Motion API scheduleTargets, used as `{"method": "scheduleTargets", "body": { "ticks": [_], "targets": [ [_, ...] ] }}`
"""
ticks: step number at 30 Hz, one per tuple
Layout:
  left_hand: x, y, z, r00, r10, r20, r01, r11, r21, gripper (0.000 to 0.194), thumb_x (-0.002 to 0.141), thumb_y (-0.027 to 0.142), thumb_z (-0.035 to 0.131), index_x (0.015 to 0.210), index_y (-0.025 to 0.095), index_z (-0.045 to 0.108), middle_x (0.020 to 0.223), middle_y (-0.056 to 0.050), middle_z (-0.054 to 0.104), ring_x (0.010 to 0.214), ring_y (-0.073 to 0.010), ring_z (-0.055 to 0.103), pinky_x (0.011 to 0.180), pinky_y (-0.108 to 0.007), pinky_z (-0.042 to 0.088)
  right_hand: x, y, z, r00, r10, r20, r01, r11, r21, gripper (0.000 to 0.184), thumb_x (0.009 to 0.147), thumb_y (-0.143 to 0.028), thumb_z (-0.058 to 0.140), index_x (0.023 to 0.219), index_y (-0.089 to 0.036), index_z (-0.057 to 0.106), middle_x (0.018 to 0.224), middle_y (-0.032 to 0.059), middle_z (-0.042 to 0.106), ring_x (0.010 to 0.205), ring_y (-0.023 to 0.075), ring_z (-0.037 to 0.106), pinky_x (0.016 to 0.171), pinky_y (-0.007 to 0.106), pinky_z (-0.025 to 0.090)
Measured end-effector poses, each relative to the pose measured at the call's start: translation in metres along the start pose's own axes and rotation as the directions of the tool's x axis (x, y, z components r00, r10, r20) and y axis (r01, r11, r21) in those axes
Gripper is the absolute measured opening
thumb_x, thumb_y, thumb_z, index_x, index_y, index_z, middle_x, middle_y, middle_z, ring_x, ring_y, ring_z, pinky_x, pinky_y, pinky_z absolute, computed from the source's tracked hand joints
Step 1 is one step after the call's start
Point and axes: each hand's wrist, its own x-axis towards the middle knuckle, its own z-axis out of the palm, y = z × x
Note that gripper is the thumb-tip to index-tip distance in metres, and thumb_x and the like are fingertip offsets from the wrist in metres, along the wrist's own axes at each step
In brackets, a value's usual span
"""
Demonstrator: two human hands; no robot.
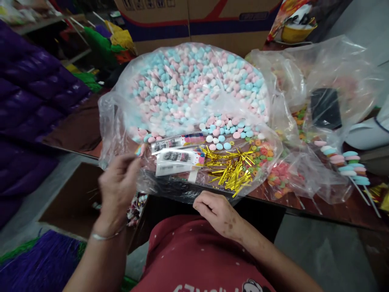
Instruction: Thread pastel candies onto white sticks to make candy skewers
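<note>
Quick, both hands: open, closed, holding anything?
Left hand: fingers curled, tips at a small multicoloured piece; blurred, grip can't be told.
Right hand: fingers curled at the near edge of the clear plastic; grip can't be told.

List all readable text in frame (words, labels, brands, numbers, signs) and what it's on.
Nothing reads with certainty.
Front white packet: block of dark lettering, too small and blurred.
Rear white packet: dark lettering, likewise unreadable.
Cardboard box: row of symbols and a rounded dark label, both too blurred.
Red shirt: white lettering, upside down, cut off by the frame; unreadable.
</note>
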Motion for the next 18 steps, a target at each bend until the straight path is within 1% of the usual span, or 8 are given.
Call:
{"method": "scheduleTargets", "body": {
  "ticks": [1, 3, 4, 5, 7, 9, 12, 18],
  "targets": [
    [0.003, 0.004, 0.020, 0.995, 0.071, 0.068, -0.081, 0.983, 0.166, 0.015, 0.086, 0.035, 0.064, 0.093, 0.022, 0.066, 0.088, 0.001, 0.063, 0.082, -0.0194, 0.055, 0.076, -0.031, 0.041, -0.001, 0.000, 0.001, 1.000, -0.002, -0.002, 0.002, 1.000, 0.002, 0.023, 0.095, -0.018, 0.049, 0.076, -0.018, 0.061, 0.074, -0.0013, 0.060, 0.069, 0.0097, 0.055, 0.068, 0.021, 0.044],
    [0.009, 0.010, 0.057, 0.946, 0.241, 0.217, -0.297, 0.912, 0.282, 0.017, 0.087, 0.035, 0.061, 0.081, 0.020, 0.066, 0.080, -0.002, 0.065, 0.078, -0.0210, 0.058, 0.075, -0.033, 0.043, -0.004, 0.001, 0.001, 1.000, -0.006, -0.012, 0.006, 1.000, 0.001, 0.023, 0.095, -0.017, 0.048, 0.075, -0.018, 0.060, 0.073, -0.0012, 0.059, 0.069, 0.0096, 0.055, 0.068, 0.021, 0.044],
    [0.013, 0.011, 0.072, 0.916, 0.280, 0.287, -0.372, 0.863, 0.343, 0.019, 0.086, 0.035, 0.062, 0.077, 0.019, 0.066, 0.078, -0.004, 0.066, 0.079, -0.0228, 0.059, 0.076, -0.035, 0.043, -0.006, 0.002, 0.001, 1.000, -0.004, -0.019, 0.004, 1.000, -0.004, 0.024, 0.095, -0.017, 0.048, 0.075, -0.018, 0.060, 0.073, -0.0012, 0.059, 0.069, 0.0096, 0.055, 0.068, 0.021, 0.044],
    [0.017, 0.012, 0.085, 0.899, 0.282, 0.336, -0.412, 0.807, 0.424, 0.021, 0.085, 0.037, 0.064, 0.075, 0.018, 0.064, 0.076, -0.006, 0.065, 0.078, -0.0244, 0.058, 0.075, -0.036, 0.043, -0.008, 0.003, 0.001, 1.000, 0.001, -0.028, -0.001, 1.000, -0.008, 0.023, 0.095, -0.017, 0.048, 0.075, -0.018, 0.060, 0.073, -0.0012, 0.059, 0.069, 0.0096, 0.055, 0.067, 0.021, 0.044],
    [0.023, 0.012, 0.100, 0.879, 0.262, 0.399, -0.457, 0.703, 0.545, 0.024, 0.083, 0.040, 0.067, 0.076, 0.017, 0.063, 0.076, -0.009, 0.066, 0.079, -0.0264, 0.058, 0.074, -0.037, 0.042, -0.012, 0.005, 0.000, 0.999, 0.015, -0.041, -0.016, 1.000, -0.013, 0.023, 0.095, -0.016, 0.048, 0.075, -0.018, 0.060, 0.073, -0.0012, 0.059, 0.068, 0.0097, 0.055, 0.067, 0.021, 0.044],
    [0.027, 0.010, 0.104, 0.851, 0.243, 0.465, -0.504, 0.626, 0.596, 0.022, 0.085, 0.038, 0.066, 0.078, 0.017, 0.063, 0.077, -0.009, 0.066, 0.078, -0.0263, 0.059, 0.073, -0.036, 0.041, -0.015, 0.007, 0.000, 0.998, 0.025, -0.053, -0.025, 1.000, -0.008, 0.023, 0.095, -0.016, 0.048, 0.075, -0.018, 0.060, 0.072, -0.0013, 0.059, 0.068, 0.0096, 0.055, 0.066, 0.021, 0.044],
    [0.032, 0.008, 0.102, 0.800, 0.227, 0.555, -0.573, 0.564, 0.595, 0.019, 0.092, 0.031, 0.056, 0.079, 0.018, 0.062, 0.080, -0.008, 0.067, 0.078, -0.0251, 0.059, 0.073, -0.036, 0.039, -0.015, 0.007, 0.003, 0.998, 0.019, -0.068, -0.019, 1.000, 0.000, 0.023, 0.095, -0.017, 0.048, 0.076, -0.018, 0.060, 0.073, -0.0010, 0.060, 0.068, 0.0097, 0.055, 0.067, 0.021, 0.044],
    [0.036, 0.005, 0.102, 0.790, 0.221, 0.572, -0.597, 0.492, 0.634, 0.027, 0.098, 0.026, 0.045, 0.078, 0.019, 0.063, 0.084, -0.009, 0.069, 0.081, -0.0259, 0.059, 0.071, -0.036, 0.036, -0.011, 0.005, 0.005, 0.998, 0.007, -0.067, -0.006, 1.000, 0.024, 0.022, 0.095, -0.018, 0.047, 0.077, -0.019, 0.061, 0.073, -0.0009, 0.061, 0.068, 0.0100, 0.056, 0.067, 0.022, 0.045]
  ]
}}
